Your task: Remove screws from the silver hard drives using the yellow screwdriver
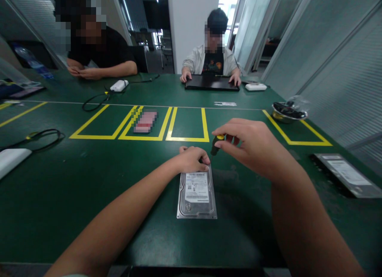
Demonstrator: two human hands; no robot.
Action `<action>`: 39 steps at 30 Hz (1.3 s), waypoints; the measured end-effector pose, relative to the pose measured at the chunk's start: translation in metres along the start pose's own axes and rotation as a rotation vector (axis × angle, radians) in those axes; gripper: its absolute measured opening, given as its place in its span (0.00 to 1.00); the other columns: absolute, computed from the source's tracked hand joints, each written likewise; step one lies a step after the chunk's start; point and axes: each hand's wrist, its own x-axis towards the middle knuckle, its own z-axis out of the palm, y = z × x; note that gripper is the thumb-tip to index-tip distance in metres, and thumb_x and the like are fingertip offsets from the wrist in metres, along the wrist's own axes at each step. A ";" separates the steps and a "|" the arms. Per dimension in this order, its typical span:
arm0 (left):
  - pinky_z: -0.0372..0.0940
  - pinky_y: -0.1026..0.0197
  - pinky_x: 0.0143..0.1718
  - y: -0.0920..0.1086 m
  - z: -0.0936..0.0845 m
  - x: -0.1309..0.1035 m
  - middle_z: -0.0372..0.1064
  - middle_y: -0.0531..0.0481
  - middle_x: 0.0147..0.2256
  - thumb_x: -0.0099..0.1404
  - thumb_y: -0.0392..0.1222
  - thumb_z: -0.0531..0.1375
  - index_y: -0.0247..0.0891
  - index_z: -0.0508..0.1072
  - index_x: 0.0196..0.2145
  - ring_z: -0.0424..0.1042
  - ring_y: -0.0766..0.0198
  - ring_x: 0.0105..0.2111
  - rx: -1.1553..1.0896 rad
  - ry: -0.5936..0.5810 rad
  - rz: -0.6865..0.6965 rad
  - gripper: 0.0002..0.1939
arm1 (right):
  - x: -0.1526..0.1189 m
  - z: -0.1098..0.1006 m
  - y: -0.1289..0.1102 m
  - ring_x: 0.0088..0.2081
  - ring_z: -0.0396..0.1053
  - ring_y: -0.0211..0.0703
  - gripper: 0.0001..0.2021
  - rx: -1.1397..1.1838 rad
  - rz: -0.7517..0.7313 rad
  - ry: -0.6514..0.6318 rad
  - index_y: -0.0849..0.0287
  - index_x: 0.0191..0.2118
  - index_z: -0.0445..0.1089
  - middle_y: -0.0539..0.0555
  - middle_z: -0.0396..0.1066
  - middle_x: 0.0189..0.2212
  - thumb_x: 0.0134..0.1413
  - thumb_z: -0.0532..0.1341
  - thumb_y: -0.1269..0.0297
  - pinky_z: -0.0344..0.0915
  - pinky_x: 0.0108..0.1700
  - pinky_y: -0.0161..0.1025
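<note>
Head view: 2 hands at a hard drive (197,189) on the table (89,177).
We see it lying label up. The left grip (192,159) curls over its far end; we cannot tell whether it clasps it. The right grip (252,144) is closed, thumb and fingers pinching a dark screwdriver (215,146) just beside the far right corner.
</note>
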 end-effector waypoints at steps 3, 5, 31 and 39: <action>0.50 0.50 0.52 0.000 0.000 0.000 0.77 0.54 0.41 0.57 0.45 0.64 0.43 0.77 0.37 0.71 0.55 0.47 -0.001 -0.002 -0.005 0.09 | -0.002 -0.003 0.000 0.34 0.70 0.38 0.07 0.023 0.006 -0.020 0.58 0.41 0.76 0.50 0.76 0.36 0.57 0.63 0.68 0.62 0.38 0.35; 0.49 0.50 0.52 0.000 0.000 -0.001 0.77 0.54 0.41 0.57 0.45 0.64 0.43 0.76 0.37 0.71 0.55 0.47 -0.007 0.002 -0.007 0.09 | -0.003 -0.006 0.000 0.34 0.70 0.38 0.08 0.021 0.015 -0.050 0.58 0.42 0.76 0.50 0.77 0.37 0.58 0.61 0.69 0.62 0.38 0.35; 0.50 0.49 0.50 -0.002 0.001 -0.002 0.75 0.52 0.40 0.55 0.49 0.64 0.41 0.72 0.37 0.69 0.52 0.46 0.027 0.062 -0.015 0.14 | 0.002 0.002 -0.007 0.31 0.65 0.40 0.07 -0.129 0.140 -0.007 0.59 0.34 0.72 0.52 0.70 0.30 0.57 0.64 0.60 0.56 0.34 0.37; 0.48 0.45 0.51 -0.007 0.003 -0.006 0.73 0.51 0.37 0.52 0.58 0.65 0.41 0.70 0.36 0.67 0.50 0.43 0.075 0.144 -0.064 0.21 | 0.003 0.003 -0.008 0.31 0.65 0.42 0.08 -0.146 0.157 0.003 0.59 0.35 0.71 0.54 0.70 0.30 0.58 0.62 0.60 0.56 0.34 0.38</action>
